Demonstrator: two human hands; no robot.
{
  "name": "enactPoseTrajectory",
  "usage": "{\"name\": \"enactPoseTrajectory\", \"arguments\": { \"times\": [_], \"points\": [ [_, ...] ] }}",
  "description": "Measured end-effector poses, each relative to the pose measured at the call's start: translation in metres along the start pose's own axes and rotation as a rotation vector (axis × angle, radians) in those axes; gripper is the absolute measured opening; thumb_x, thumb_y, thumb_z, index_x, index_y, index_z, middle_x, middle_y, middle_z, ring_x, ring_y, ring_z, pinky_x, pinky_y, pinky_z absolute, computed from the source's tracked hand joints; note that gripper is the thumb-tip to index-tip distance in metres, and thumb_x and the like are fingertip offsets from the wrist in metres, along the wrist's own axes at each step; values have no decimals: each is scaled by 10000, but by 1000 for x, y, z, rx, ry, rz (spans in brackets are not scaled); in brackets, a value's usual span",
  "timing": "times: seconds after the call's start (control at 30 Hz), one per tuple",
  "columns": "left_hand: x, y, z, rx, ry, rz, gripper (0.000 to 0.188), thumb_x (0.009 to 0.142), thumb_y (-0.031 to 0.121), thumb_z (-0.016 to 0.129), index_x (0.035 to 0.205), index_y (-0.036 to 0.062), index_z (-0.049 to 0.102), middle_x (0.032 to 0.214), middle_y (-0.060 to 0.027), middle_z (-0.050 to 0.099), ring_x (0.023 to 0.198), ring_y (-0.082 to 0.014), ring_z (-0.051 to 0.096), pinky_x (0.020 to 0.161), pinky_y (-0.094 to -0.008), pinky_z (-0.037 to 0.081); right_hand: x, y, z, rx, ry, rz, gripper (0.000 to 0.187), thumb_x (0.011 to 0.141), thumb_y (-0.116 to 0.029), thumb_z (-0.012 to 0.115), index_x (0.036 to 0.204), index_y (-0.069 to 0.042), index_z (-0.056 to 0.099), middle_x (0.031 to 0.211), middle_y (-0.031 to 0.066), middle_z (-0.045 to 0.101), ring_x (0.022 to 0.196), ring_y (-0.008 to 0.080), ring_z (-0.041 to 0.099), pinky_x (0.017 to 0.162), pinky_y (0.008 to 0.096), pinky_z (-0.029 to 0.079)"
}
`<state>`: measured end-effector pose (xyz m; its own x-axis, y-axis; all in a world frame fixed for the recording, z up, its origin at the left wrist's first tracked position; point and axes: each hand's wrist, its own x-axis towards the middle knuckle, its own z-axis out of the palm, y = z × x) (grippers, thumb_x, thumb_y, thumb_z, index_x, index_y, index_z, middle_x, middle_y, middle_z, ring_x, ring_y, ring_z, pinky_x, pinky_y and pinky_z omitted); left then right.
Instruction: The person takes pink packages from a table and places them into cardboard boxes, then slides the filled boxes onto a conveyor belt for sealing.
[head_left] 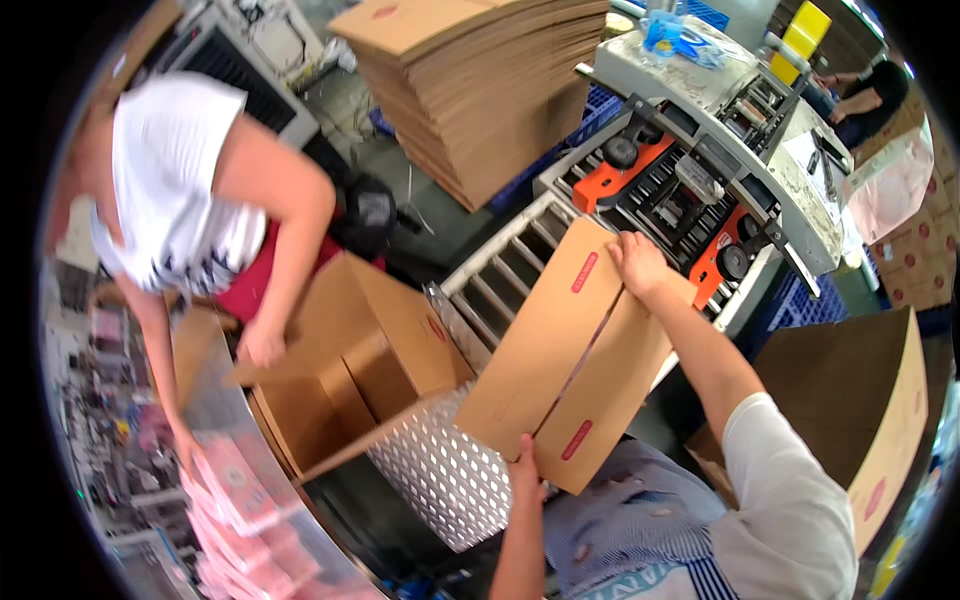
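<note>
A brown cardboard box with its top flaps folded down, a narrow gap between them, sits tilted in front of me at the end of the roller conveyor. My left hand grips its near edge, with the thumb lying on the top. At the far end my right hand holds the box by its edge, close to where the flaps meet. Just beyond stands a carton sealing machine with orange side guides and black wheels. The roller conveyor runs beneath it.
A co-worker on the left holds an open cardboard box and touches pink packages. Patterned metal plate lies between us. Flat cartons are stacked behind. Another open box stands at right.
</note>
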<state>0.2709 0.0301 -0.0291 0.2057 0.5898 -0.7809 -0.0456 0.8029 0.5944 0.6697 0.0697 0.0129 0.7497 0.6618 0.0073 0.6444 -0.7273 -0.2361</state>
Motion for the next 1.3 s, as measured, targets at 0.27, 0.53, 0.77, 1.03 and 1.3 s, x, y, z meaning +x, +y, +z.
{"name": "enactPoseTrajectory", "arguments": {
  "times": [0.27, 0.53, 0.77, 1.03, 1.3],
  "points": [
    [92, 57, 135, 237, -269, 367, 701, 988, 276, 418, 1473, 143, -70, 1477, -148, 225, 1305, -254, 336, 1048, -357, 313, 81, 104, -14, -35, 357, -189, 335, 830, -127, 503, 1151, -38, 540, 1192, 134, 543, 1129, 286, 500, 1009, 392, 378],
    [108, 63, 210, 441, -215, 345, 736, 935, 282, 512, 1482, 132, 43, 1437, -145, 307, 1244, -260, 405, 990, -387, 362, -39, 66, -3, 128, 329, -181, 494, 855, -264, 572, 1277, -29, 470, 1342, 155, 450, 1264, 303, 406, 1076, 428, 298],
    [72, 0, 156, 680, -565, -16, 554, 949, 351, 508, 1418, 169, 277, 1174, -69, 598, 930, -156, 620, 652, -259, 459, -130, 35, -4, 78, 54, -285, 716, 799, -307, 632, 1392, -52, 322, 1458, 109, 305, 1367, 260, 246, 1072, 531, 212],
    [45, -170, -192, 1453, -373, -127, 513, 803, 418, 587, 1120, 17, 620, 1071, -233, 623, 993, -330, 618, 886, -390, 456, -84, 67, -25, 135, 21, -4, 499, 815, -144, 536, 1291, -42, 428, 1419, 133, 355, 1319, 315, 331, 1052, 476, 319],
    [-15, -126, -358, 931, -78, -292, 339, 819, 334, 550, 945, 31, 636, 883, -177, 632, 780, -269, 620, 662, -382, 471, -290, 62, -70, 77, -324, 35, 373, 787, -257, 618, 1149, -169, 606, 1210, 64, 562, 1218, 256, 453, 1016, 510, 307]
  ]
}}
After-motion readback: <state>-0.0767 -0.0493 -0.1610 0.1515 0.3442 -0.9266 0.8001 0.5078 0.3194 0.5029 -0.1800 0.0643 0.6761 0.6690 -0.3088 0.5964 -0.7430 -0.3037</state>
